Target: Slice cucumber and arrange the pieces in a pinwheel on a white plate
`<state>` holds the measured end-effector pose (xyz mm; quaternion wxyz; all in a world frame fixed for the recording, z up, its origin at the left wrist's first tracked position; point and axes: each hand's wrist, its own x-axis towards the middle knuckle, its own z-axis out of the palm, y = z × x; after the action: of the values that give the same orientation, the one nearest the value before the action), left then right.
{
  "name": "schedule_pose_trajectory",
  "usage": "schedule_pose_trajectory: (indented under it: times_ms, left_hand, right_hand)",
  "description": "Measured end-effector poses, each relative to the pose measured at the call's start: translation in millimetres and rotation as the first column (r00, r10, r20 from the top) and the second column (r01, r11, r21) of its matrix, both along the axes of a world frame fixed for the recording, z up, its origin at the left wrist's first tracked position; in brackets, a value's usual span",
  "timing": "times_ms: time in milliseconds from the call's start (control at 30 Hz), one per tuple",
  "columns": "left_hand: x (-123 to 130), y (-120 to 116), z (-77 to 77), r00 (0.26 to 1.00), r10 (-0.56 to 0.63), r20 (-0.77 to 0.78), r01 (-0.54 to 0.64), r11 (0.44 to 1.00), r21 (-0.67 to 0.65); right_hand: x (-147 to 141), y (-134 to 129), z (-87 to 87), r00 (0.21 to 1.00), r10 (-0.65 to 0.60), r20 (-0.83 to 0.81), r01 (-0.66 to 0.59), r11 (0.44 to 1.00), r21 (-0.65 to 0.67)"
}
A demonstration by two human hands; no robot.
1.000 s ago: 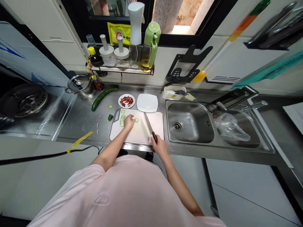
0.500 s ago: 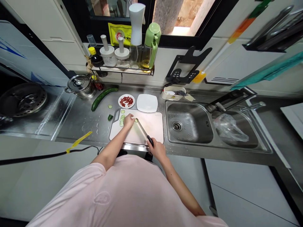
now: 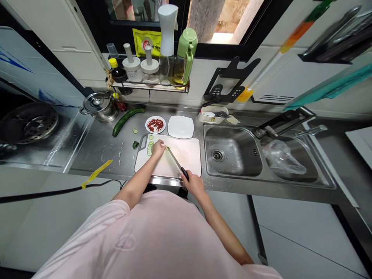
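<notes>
Swung leftward since the earlier view, the kitchen knife (image 3: 176, 162) now slants across the cutting board, its tip just beside the left hand's fingertips (image 3: 163, 148). Those fingers curl narrowly over a cucumber piece (image 3: 166, 148), most of it hidden beneath them, and the left hand (image 3: 158, 149) rests on top. The right hand (image 3: 194, 185) closes firmly around the knife's black handle (image 3: 184, 173) at the board's near edge.

Thin cucumber slices (image 3: 149, 149) lie fanned just left of the left hand, on the white cutting board (image 3: 187, 155). Off the board's left edge sit a dark green cucumber end (image 3: 135, 144) and a lone slice (image 3: 135, 131). Beyond its far edge are a small plate of chopped red pieces (image 3: 155, 124), a white square plate (image 3: 180, 126) and, further left, a whole cucumber (image 3: 126, 121). A steel pot (image 3: 100, 107) stands further left again, and a stainless steel sink (image 3: 232, 151) lies just right of the board.
</notes>
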<state>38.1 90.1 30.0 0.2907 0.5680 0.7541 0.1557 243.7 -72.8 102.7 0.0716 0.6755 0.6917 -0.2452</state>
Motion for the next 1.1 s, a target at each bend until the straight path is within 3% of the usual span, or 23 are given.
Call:
schedule_pose_trajectory:
  times_ms: [1100]
  left_hand:
    - [0.5,1.0,0.8,1.000,-0.001,-0.025,0.001,1.000,-0.022]
  right_hand:
    - [-0.8,-0.9,2.7,1.000,-0.012,0.013,0.012,1.000,-0.005]
